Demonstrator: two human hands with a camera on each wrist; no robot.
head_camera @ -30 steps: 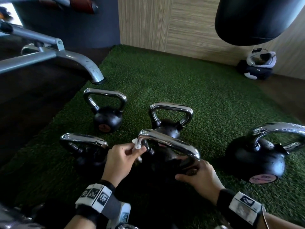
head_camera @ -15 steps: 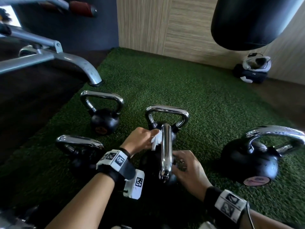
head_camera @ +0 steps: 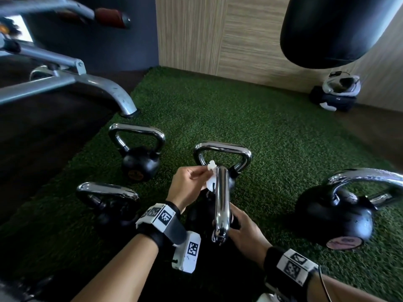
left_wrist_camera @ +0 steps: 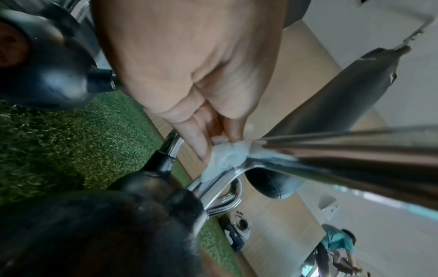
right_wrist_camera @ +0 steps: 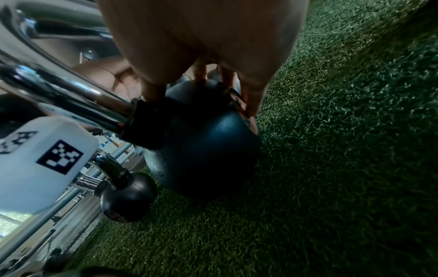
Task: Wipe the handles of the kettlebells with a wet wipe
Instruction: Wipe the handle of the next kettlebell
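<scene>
Several black kettlebells with chrome handles stand on green turf. The nearest one is turned so its handle runs end-on toward me. My left hand pinches a white wet wipe against the handle's far bend; the left wrist view shows the wipe pressed on the chrome by thumb and fingers. My right hand cups the kettlebell's ball below the handle, its fingertips curving over the top of the ball.
Other kettlebells stand at back left, just behind, near left and, larger, at right. A grey bench frame stands far left. A punching bag hangs top right, and gear lies by the wall.
The held kettlebell was turned from handle crosswise to handle end-on. My left hand carried the wipe along to the handle's far bend; the right hand stayed on the ball.
</scene>
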